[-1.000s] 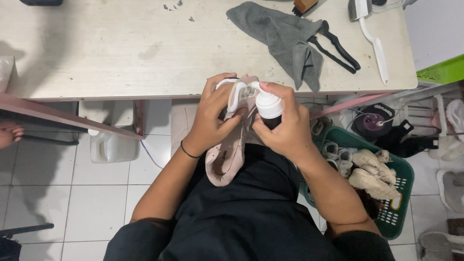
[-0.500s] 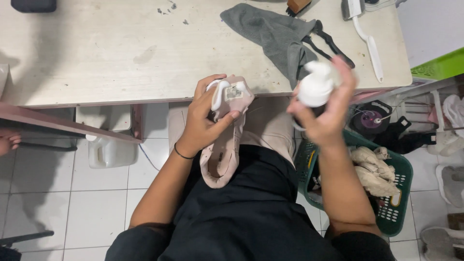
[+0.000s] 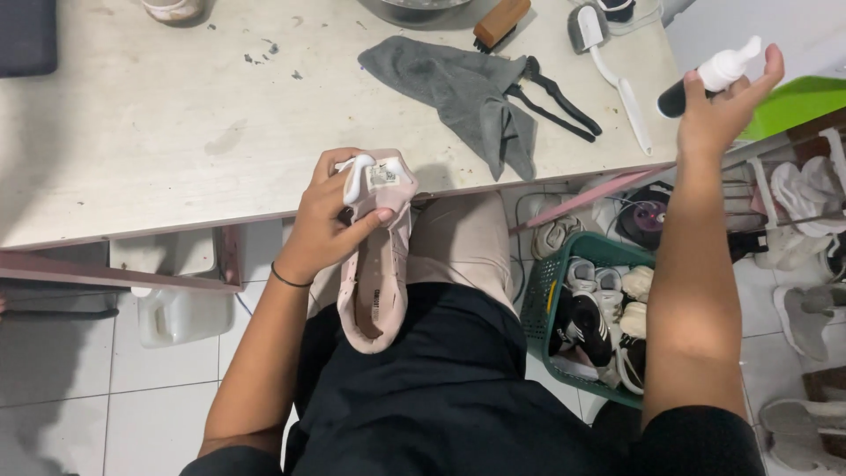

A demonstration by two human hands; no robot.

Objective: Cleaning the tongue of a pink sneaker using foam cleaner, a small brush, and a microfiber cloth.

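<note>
**Pink shoe in one hand, foam bottle in the other**

We see the left hand (image 3: pixel 330 225) wrapped around the upper end of a pale pink shoe (image 3: pixel 377 264), fingers curled over its white tongue and thumb pressed against the side; that grip is closed firmly on the shoe. The shoe hangs down over the person's lap, opening toward us, just below the front edge of the bench (image 3: pixel 159 132).

The right hand (image 3: pixel 718 110) is raised out to the right, past the bench corner, its grip closed on a dark bottle with a white pump top (image 3: pixel 709 78), which is tilted and held clear of the shoe. The 2 hands are well apart.

On the bench lie a crumpled grey cloth (image 3: pixel 458 88), black pliers (image 3: pixel 560 97) touching the cloth's edge, a white long-handled brush (image 3: pixel 617 84) and a wooden-backed brush (image 3: pixel 500 22). Below, on the tiled floor beside the person's right leg, a green basket (image 3: pixel 539 300) holds several shoes.
</note>
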